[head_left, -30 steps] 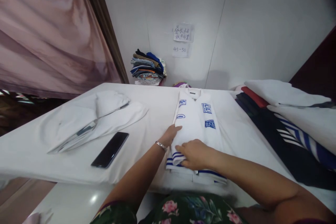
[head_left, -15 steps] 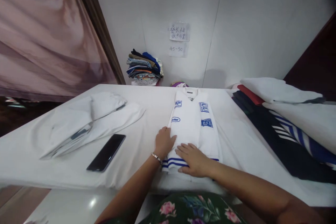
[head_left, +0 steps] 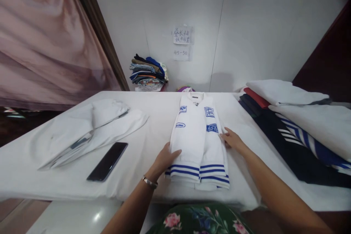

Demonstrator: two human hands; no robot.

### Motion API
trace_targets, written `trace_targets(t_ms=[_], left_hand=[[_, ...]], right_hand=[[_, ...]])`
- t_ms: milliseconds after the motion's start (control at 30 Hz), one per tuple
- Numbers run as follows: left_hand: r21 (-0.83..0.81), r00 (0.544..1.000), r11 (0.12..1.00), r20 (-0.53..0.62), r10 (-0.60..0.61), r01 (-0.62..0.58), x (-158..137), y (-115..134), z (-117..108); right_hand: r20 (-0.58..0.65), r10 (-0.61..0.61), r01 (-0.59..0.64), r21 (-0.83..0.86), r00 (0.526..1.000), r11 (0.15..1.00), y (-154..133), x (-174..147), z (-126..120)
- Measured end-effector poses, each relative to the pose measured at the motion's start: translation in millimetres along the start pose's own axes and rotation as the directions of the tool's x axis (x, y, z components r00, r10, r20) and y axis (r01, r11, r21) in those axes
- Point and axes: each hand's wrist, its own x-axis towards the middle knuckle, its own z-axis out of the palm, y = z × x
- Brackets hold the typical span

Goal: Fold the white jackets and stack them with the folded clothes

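A white cardigan (head_left: 189, 140) with blue patches and blue-striped ribbing lies folded lengthwise in front of me, collar at the far end. At its left edge is my left hand (head_left: 166, 158), closed on the fabric with the thumb on top and the other fingers partly hidden. My right hand (head_left: 232, 139) holds the opposite edge, just below a blue patch, with its fingertips at the cloth. Between the hands the front lies flat, and the striped ribbing shows in layers at the near end.
A black phone (head_left: 108, 161) lies left of the cardigan, near white folded garments (head_left: 68, 131). Dark, red, white and striped clothes (head_left: 296, 146) are piled at right. A clothes stack (head_left: 148, 73) stands at the back by the wall, below paper signs (head_left: 183, 36).
My right hand has moved off the lower front of the cardigan to its right edge, uncovering the striped ribbing. My left hand has shifted slightly down and left along the left edge.
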Motion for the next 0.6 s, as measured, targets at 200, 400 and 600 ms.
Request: trace_targets(t_ms=[200,400,600], left_hand=[[-0.033,0.997,0.997,0.004,0.075,-0.075,-9.9,5.5,14.5],[0.002,0.975,0.976,0.05,0.216,-0.217,-0.6,2.0,-16.7],[0.385,0.996,0.919,0.016,0.089,-0.088,10.7,-29.3,-113.0]], right_hand=[[0.112,-0.13,0.092,0.294,0.985,0.951,-8.1,-28.6,25.4],[0.174,-0.156,0.024,0.59,0.972,0.807,-17.9,-58.9,46.7],[0.42,-0.254,-0.103,0.663,0.871,0.742,-20.6,-119.1,126.2]])
